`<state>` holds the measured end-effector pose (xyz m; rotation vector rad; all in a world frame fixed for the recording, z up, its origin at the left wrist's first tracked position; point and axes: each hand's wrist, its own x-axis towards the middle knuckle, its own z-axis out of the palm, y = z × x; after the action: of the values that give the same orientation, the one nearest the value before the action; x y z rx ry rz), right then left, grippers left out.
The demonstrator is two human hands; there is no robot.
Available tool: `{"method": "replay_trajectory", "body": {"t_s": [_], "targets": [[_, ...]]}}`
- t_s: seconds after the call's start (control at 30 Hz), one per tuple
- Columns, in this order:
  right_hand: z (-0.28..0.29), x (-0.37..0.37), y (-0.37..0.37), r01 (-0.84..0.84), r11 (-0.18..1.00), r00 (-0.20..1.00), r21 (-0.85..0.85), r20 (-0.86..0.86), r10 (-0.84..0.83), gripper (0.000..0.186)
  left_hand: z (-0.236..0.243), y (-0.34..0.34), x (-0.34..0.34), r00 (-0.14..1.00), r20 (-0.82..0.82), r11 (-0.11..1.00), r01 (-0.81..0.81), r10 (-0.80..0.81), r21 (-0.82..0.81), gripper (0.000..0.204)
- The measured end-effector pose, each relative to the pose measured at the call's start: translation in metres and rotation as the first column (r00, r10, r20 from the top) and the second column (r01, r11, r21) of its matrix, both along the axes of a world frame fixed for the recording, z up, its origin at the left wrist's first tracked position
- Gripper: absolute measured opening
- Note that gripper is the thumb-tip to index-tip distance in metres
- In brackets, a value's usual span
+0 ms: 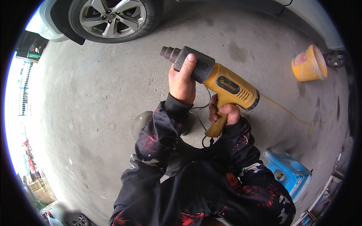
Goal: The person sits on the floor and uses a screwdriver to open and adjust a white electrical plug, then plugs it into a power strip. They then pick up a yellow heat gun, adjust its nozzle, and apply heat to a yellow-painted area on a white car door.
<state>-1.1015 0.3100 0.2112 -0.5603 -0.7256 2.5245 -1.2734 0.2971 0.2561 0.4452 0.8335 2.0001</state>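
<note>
A yellow and black heat gun (245, 87) is held up in front of me, its stepped metal nozzle pointing to the upper left. My left hand (183, 83) grips the black front housing behind the nozzle, with the thumb lying on top. Around the yellow handle, my right hand (228, 112) is closed, its thumb against the near side. From the handle's lower end a black cord (204, 142) loops down, and a dark cable also shows behind the tool. Both forearms wear dark sleeves with red and white patterns.
A car wheel (113, 19) stands on the concrete floor (90, 113) ahead. An orange bucket (307, 66) lies tilted at the far right, with a thin yellow cord (290, 113) on the floor near it. A blue plastic stool (289, 173) is close by my right side.
</note>
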Motion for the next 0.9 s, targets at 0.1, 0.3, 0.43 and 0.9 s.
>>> {"method": "replay_trajectory", "body": {"t_s": [0.1,0.3,0.43,0.9], "targets": [[0.005,-0.003,-0.002,0.011,1.000,1.000,0.003,0.014,-0.011,0.039,0.000,0.000,0.001,0.998,-0.060,1.000,-0.006,0.004,-0.023,0.037],[0.021,-0.016,-0.014,0.058,0.979,0.991,0.196,0.104,-0.080,0.038,0.001,0.002,-0.001,0.988,0.155,0.999,0.001,0.004,-0.036,0.043],[0.034,-0.024,-0.030,0.042,0.896,0.982,0.443,0.145,-0.118,0.029,0.006,-0.005,-0.005,0.944,0.311,0.990,0.134,-0.113,-0.050,0.059],[0.070,-0.033,-0.035,-0.580,0.230,0.652,0.782,0.614,-0.445,0.030,0.012,-0.009,-0.022,0.838,0.364,0.913,0.382,-0.407,0.141,0.061]]}}
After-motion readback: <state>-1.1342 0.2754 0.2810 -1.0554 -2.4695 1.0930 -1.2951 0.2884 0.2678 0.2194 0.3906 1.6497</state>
